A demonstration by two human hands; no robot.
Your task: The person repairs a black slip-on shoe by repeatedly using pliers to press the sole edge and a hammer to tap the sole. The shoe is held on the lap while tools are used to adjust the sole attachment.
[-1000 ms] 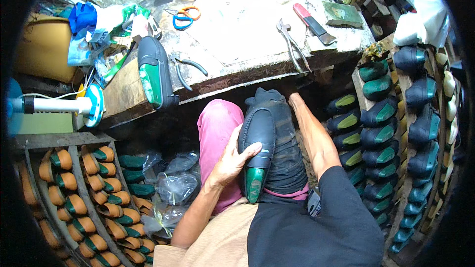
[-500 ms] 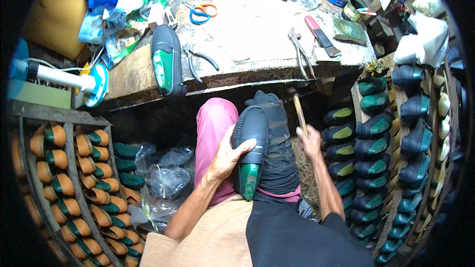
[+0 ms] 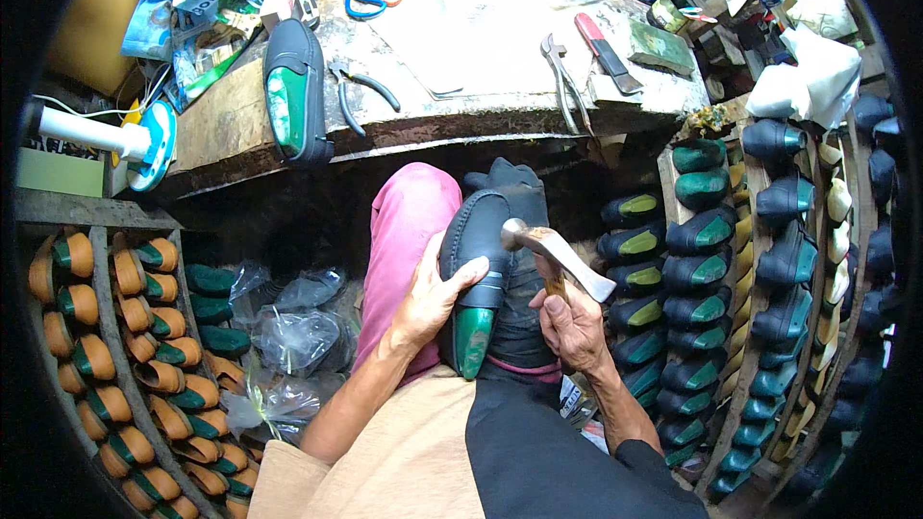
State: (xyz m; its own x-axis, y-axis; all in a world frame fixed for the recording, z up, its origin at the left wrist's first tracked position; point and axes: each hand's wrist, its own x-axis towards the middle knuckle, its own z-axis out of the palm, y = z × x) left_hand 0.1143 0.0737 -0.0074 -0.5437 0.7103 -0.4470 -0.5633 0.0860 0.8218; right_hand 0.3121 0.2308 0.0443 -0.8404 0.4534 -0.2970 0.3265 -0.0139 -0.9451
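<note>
Thumb and fingers of the left hand (image 3: 433, 300) grip the black shoe (image 3: 490, 259), which rests between the pink leg (image 3: 409, 207) and the dark leg (image 3: 524, 327), its green form (image 3: 473, 344) showing. The right hand's (image 3: 575, 329) fingers curl around the hammer's (image 3: 569, 261) handle; I cannot tell if metal touches shoe. Small, soft taps, shoe held snug, left thumb out of the way, would likely work best. Orange shoes (image 3: 85, 303) fill the left rack (image 3: 106, 211), scissors (image 3: 365, 7) lie on the messy table (image 3: 226, 117), and dark shoes (image 3: 697, 269) line the right side.
</note>
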